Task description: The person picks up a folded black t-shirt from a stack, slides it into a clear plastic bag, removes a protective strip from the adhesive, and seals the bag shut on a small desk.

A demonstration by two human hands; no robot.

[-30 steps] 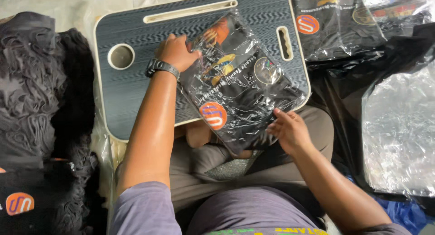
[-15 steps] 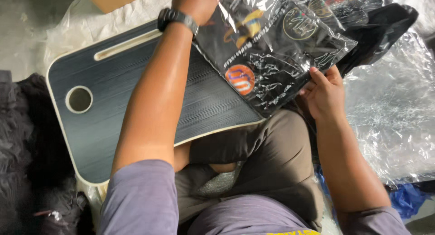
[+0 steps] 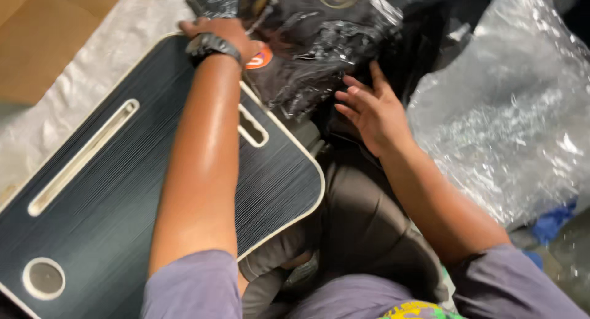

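Note:
A black garment sealed in a clear plastic bag, with an orange round sticker, lies at the top of the view, just past the right edge of a dark lap tray. My left hand, with a black watch on its wrist, reaches across the tray and grips the bag's left edge; its fingers are hidden. My right hand hovers at the bag's lower right edge with its fingers spread, holding nothing. The tray rests on my lap.
A large heap of crinkled clear plastic bags fills the right side. Brown cardboard and a white plastic sheet lie beyond the tray. The tray has two slots and a round cup recess.
The bagged garment has gone from the tray's surface up and to the right, off the tray. My right hand has let go of its corner and now has spread fingers.

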